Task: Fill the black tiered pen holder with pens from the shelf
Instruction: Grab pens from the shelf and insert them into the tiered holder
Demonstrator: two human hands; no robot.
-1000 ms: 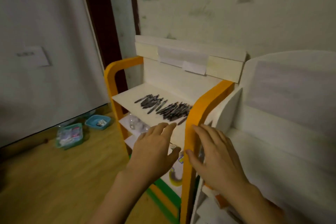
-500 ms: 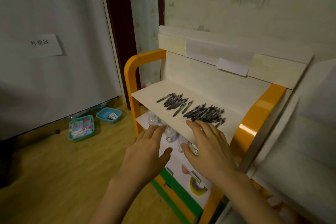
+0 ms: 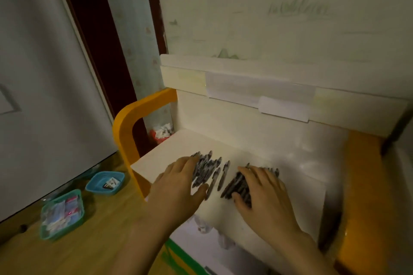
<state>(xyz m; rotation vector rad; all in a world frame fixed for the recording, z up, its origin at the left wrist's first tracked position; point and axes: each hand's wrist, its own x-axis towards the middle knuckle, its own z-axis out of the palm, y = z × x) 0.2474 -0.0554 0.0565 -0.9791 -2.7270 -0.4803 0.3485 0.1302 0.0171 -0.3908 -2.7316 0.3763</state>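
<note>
Both hands lie palm down on the white shelf [image 3: 178, 152], reaching in from the bottom of the view. Left hand [image 3: 178, 182] has its fingers stretched forward and slightly spread, fingertips resting on the left edge of one bunch of dark pens [image 3: 204, 167]; its thumb sticks out to the right, just short of two pens lying a little apart from the bunch. It grips nothing. Right hand [image 3: 264, 190] is laid flat over a second bunch of pens [image 3: 237, 186], fingers loosely apart and covering most of that pile, with pen ends poking out to its left and beyond its fingertips. Whether its fingers are curling around any pen underneath, I cannot tell.

Between the two hands sit the two loose pens, roughly parallel. No black tiered pen holder shows anywhere in view.

An orange frame [image 3: 134, 116] curves up to the left of the left hand, and a matching orange side stands to the right of the right hand. Down on the wooden floor, well to the left of the left hand, are a small blue tray [image 3: 95, 187] and a green basket [image 3: 45, 233] with small packets in it
</note>
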